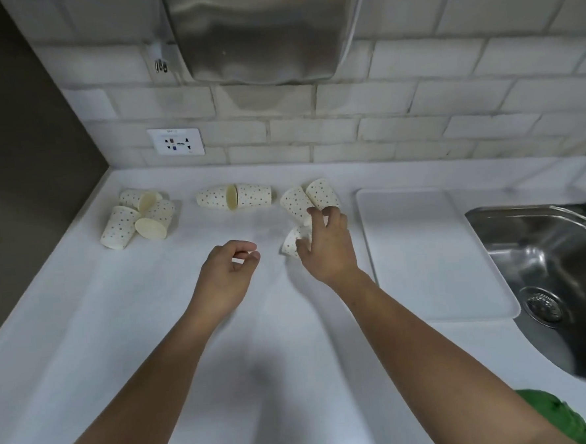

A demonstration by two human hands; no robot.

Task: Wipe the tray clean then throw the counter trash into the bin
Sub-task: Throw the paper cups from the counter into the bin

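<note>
A white counter (86, 337) runs below a tiled wall (414, 104). At ten o'clock lie three paper cups (137, 217), two more (233, 197) at twelve. The left hand (227, 272) hovers loosely curled, empty. The right hand (324, 245) grips one tipped cup (294, 240) — the white tray (431, 254) sits at three o'clock beside the steel sink (555, 274).

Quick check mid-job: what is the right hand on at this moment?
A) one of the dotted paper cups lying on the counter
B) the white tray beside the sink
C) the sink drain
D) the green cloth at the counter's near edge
A: the right hand has its fingers curled around a dotted paper cup lying on its side, left of the white tray; the left hand holds nothing.
</note>
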